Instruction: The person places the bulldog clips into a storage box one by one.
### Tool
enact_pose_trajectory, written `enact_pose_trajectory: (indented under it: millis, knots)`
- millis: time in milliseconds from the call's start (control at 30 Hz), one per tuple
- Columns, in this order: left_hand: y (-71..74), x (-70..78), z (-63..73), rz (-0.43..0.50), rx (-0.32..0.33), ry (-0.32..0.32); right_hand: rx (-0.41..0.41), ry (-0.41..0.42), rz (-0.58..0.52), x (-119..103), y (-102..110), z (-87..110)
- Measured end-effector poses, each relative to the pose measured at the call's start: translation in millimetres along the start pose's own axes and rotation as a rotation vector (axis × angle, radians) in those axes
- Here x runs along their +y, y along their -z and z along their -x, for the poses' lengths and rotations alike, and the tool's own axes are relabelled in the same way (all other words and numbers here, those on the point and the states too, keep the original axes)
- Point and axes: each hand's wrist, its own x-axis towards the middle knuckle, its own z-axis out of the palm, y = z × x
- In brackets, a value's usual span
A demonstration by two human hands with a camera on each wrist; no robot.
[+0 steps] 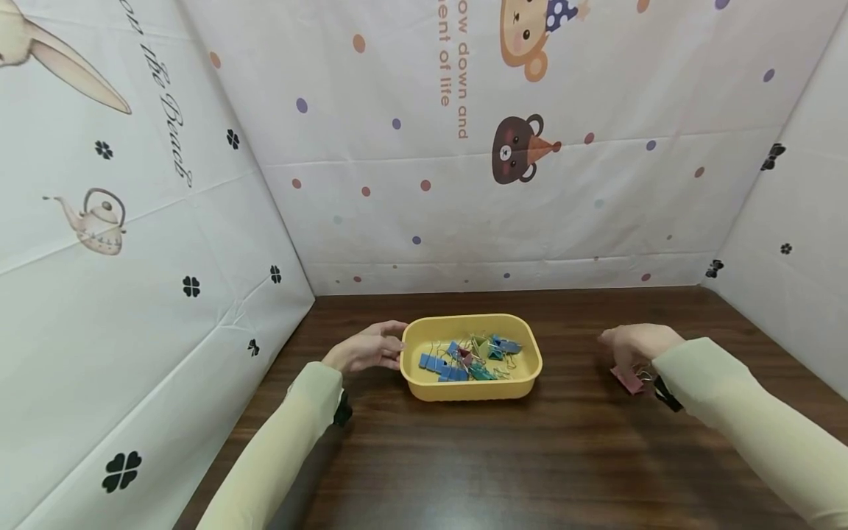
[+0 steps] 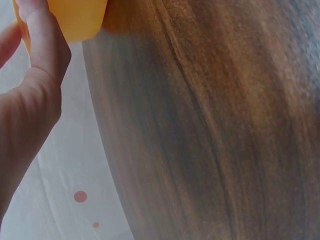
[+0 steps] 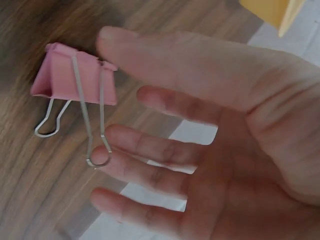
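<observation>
A yellow plastic tray (image 1: 470,392) stands at the middle of the table, with several blue, green, yellow and red binder clips (image 1: 453,373) lying in it. My left hand (image 1: 367,349) holds the tray's left end, thumb and fingers about the rim; in the left wrist view a corner of the tray (image 2: 80,20) shows by the fingers. Off to the right, my right hand (image 1: 639,344) is over a pink binder clip (image 3: 75,77). Its fingers are spread and loosely bent, and one wire handle of the clip overlaps a fingertip in the right wrist view.
Dark wood-grain table (image 1: 477,464) lies under everything. White printed cloth walls (image 1: 464,221) close off the back and both sides. A black band (image 1: 666,394) shows at the right wrist.
</observation>
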Motion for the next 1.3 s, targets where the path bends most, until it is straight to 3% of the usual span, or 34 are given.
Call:
enact_pose_trajectory:
  millis: [133, 433, 633, 1033, 1300]
  knots:
    - [0.3, 0.4, 0.0, -0.003, 0.0, -0.003, 0.0, 0.013, 0.2, 2.0, -4.1, -7.4]
    - [-1.1, 1.2, -0.8, 0.003, 0.005, -0.006, 0.04, 0.015, 0.455, 7.1, -13.4, -20.8]
    - [-0.6, 1.9, -0.2, -0.003, 0.005, -0.004, 0.074, 0.097, 0.423, 15.2, -12.2, -20.8]
    - [0.8, -0.1, -1.5, 0.003, -0.012, -0.006, 0.173, 0.207, 0.17, 38.8, -8.3, -33.6]
    - [1.7, -1.1, -1.8, -0.001, -0.03, -0.011, 0.244, 0.242, 0.231, 38.2, -4.6, -37.2]
